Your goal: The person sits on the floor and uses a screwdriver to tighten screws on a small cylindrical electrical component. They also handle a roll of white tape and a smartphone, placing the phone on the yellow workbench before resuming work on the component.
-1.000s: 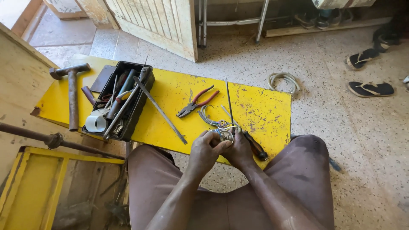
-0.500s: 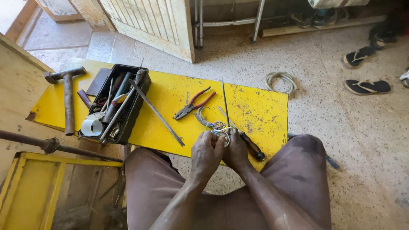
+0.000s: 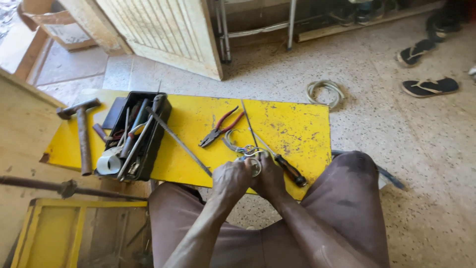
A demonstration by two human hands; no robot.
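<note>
at the far left a hammer lies on the yellow work board, its head pointing away from the person, and just beside it stands a black tool tray crowded with long tools and a pale roll of tape at its near end. a thin metal rod leans out of the tray and runs slantwise across the board toward the person. near the middle lie red-handled pliers, jaws slightly apart, untouched. just right of them the left hand and the right hand meet at the board's near edge, both closed around a small tangle of bent wire with a ring-like metal piece between the fingers; the exact grip of each finger is hidden. the step in hand looks like bending or twisting that wire by hand, somewhere in mid-course. a dark-handled screwdriver lies touching the right hand's side, not held. the next move likely calls for a firm pinch by one hand while the other turns the loose end. farther right, on the speckled floor, rest a coil of pale cable and a pair of sandals, well apart from the work.
</note>
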